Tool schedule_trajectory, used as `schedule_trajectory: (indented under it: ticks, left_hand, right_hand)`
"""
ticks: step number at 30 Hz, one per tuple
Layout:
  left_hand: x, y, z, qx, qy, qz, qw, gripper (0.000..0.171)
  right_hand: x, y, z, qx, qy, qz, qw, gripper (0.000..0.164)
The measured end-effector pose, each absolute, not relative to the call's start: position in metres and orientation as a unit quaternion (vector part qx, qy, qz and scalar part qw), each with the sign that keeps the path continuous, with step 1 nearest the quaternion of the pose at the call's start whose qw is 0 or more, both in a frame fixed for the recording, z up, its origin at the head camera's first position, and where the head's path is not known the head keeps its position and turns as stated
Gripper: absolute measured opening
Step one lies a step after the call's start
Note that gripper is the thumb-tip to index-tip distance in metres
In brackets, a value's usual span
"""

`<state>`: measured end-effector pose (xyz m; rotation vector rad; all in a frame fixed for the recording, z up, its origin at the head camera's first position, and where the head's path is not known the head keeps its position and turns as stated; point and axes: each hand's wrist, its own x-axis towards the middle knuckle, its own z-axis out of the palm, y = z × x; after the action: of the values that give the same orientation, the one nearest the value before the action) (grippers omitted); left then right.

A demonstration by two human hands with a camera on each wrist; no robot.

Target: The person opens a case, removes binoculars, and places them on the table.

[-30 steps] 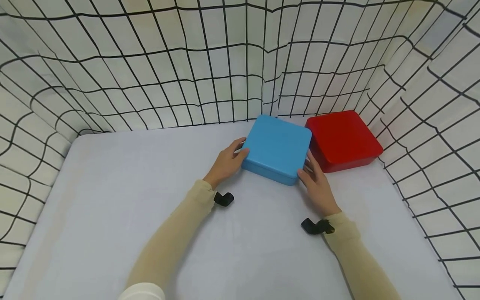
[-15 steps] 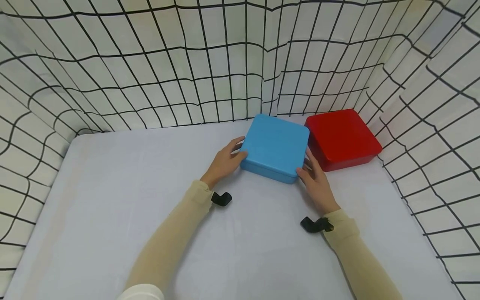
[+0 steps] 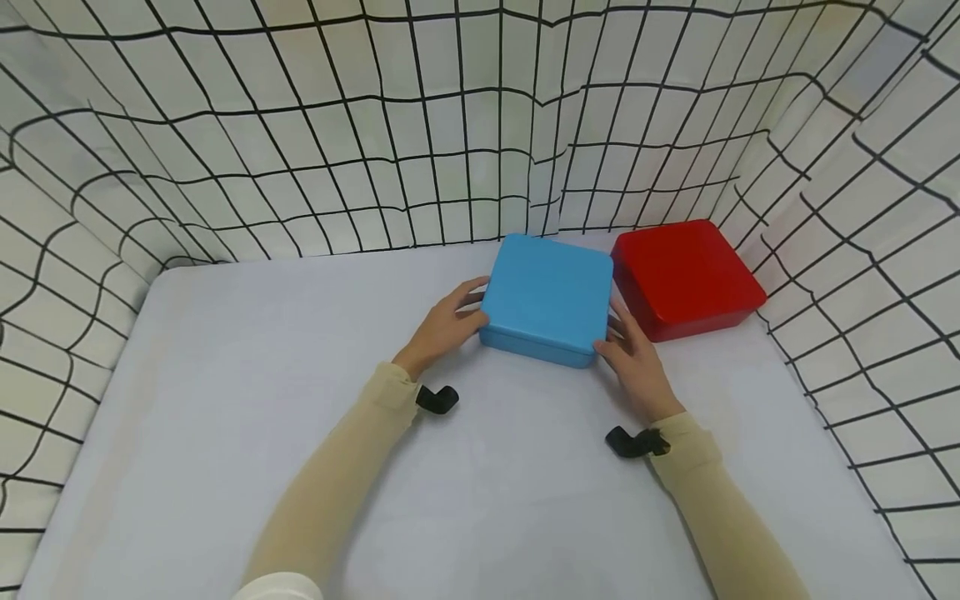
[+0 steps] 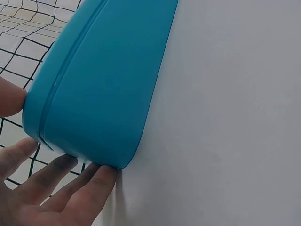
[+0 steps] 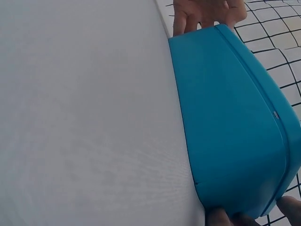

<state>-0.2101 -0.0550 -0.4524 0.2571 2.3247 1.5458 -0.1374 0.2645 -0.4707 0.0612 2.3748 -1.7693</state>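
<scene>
Blue and round-cornered, the box appears to sit flat on the white table, just left of the red box; whether the two touch is unclear. The left hand and right hand press its opposite sides with loosely spread fingers, neither wrapped around it. Handling it well calls for matched pressure from both sides and a level base, lest it twist or slip. The left wrist view shows fingertips down by the lower edge, hidden from the head camera; the right reveals a pale mark along the lid seam. Only the head view includes the red neighbour.
</scene>
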Motion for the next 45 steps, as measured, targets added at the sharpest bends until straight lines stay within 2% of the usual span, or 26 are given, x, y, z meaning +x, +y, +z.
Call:
schedule_trajectory:
  ticks: [30, 39, 45]
  left_hand:
    - [-0.176, -0.112, -0.452, 0.090, 0.781, 0.595, 0.169, 0.074]
    - [-0.165, -0.136, -0.452, 0.074, 0.777, 0.602, 0.166, 0.075]
    - [-0.158, -0.149, -0.451, 0.071, 0.775, 0.608, 0.159, 0.075]
  right_hand:
    - [-0.144, 0.231, -0.466, -0.002, 0.793, -0.589, 0.152, 0.075]
    - [-0.147, 0.215, -0.468, -0.041, 0.788, -0.591, 0.167, 0.084]
    - [-0.149, 0.205, -0.470, -0.060, 0.795, -0.579, 0.170, 0.084]
